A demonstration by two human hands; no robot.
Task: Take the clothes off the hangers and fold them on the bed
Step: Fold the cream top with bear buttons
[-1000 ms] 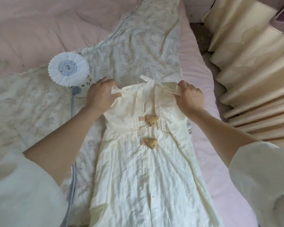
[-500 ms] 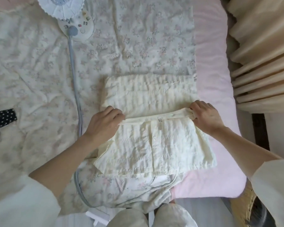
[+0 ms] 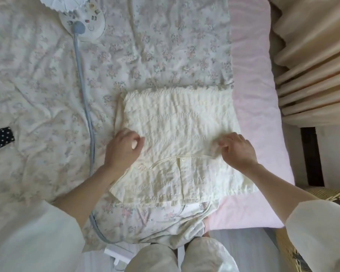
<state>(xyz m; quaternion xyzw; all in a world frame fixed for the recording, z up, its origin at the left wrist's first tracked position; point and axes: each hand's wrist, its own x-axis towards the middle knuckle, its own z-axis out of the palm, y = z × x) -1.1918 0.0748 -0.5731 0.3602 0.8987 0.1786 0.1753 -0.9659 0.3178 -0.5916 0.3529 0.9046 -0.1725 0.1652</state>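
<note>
Head view, item one: my left hand [image 3: 123, 149] fingers curled, pinching the cream garment [image 3: 177, 142]; my right hand [image 3: 238, 150] likewise, holding the doubled layer square. Garment lies part-folded, near right on the bed [image 3: 259, 95], beside curtains [image 3: 312, 61]

We find no text, label, brand or number that we can read. The round white fan base [image 3: 82, 24] at the top of the bed carries a few small button markings, too tiny and blurred for us to make out. The folded cream garment [image 3: 177, 130] shows no readable tag.
</note>
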